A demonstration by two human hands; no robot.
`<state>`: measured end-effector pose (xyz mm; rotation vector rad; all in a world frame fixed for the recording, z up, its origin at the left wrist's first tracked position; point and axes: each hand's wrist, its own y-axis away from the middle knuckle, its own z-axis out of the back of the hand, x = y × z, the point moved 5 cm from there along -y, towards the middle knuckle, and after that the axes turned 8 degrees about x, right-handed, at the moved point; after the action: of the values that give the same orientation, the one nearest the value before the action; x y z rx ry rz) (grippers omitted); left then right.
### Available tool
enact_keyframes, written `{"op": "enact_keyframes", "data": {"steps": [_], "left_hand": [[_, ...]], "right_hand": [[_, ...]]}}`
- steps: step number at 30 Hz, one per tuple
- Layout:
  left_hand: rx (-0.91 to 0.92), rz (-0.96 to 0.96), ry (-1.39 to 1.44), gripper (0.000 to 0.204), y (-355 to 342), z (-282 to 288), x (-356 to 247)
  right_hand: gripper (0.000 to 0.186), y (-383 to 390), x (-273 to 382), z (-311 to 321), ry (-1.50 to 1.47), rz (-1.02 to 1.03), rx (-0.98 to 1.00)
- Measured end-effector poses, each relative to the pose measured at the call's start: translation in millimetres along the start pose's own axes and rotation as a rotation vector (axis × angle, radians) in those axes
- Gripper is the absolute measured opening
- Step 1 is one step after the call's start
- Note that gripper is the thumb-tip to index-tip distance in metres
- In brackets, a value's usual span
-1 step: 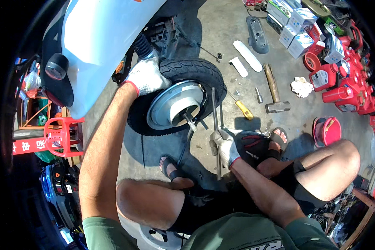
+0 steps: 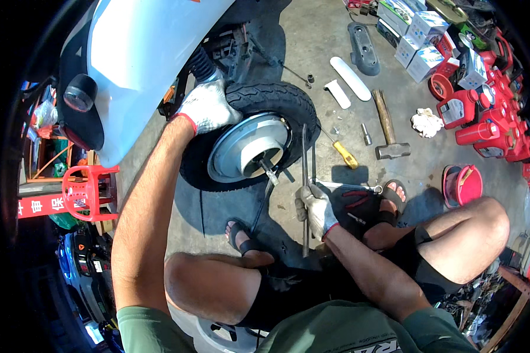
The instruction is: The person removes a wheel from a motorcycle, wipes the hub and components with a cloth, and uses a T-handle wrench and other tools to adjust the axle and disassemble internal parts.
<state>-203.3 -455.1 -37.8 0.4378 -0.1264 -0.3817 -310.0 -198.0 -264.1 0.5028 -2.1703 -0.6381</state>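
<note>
A black scooter tyre (image 2: 271, 98) sits around a grey hub wheel (image 2: 225, 154), tilted, with a metal axle (image 2: 271, 172) jutting from the hub. My left hand (image 2: 209, 109), in a white work glove with a red cuff, is closed on the tyre's upper left side; its fingertips curl over the inner edge. In front of the wheel's right side, my gloved right hand (image 2: 318, 210) is shut around a long thin metal bar (image 2: 305, 162). The bar points up past the tyre's right edge, its lower end sticking out below my fist.
The white scooter body (image 2: 147, 65) overhangs at upper left. On the floor to the right lie a yellow-handled screwdriver (image 2: 344, 155), a sledgehammer (image 2: 388, 126), a socket (image 2: 366, 134), a wrench (image 2: 350, 186) and white trim pieces (image 2: 350, 78). Red bottles (image 2: 458, 109) and boxes line the far right.
The metal bar in my right hand has swung slightly: its upper end moved a little right, its lower end a little left. My left hand and the wheel stay put.
</note>
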Motion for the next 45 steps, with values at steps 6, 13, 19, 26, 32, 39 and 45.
{"op": "enact_keyframes", "data": {"steps": [6,13,19,26,32,39,45], "left_hand": [[-0.012,-0.035,0.030,0.072,-2.4,-0.7,-0.1],[-0.045,-0.032,0.040,0.074,-0.4,-2.8,3.1],[0.026,0.022,-0.009,0.083,-3.1,-5.4,1.4],[0.065,0.019,0.023,0.081,-9.1,-6.4,-2.5],[0.051,0.017,0.013,0.070,-8.1,-1.5,-14.0],[0.081,0.117,-0.071,0.082,-16.3,5.1,-24.3],[0.073,0.038,-0.057,0.079,-21.5,8.2,-31.9]], "right_hand": [[0.026,19.7,6.2,-52.9,-0.356,-0.138,0.207],[0.025,12.6,20.3,-52.9,-0.337,-0.101,0.201],[0.022,1.3,0.4,-1.8,-0.314,-0.086,-0.037],[0.012,-41.9,-54.6,52.6,-0.220,-0.117,-0.177],[0.010,-69.1,-76.5,108.9,0.717,-0.065,-0.495],[0.028,-54.3,-45.3,123.8,1.209,0.019,-0.681],[0.022,-71.8,-98.7,29.2,1.087,0.175,-0.162]]}}
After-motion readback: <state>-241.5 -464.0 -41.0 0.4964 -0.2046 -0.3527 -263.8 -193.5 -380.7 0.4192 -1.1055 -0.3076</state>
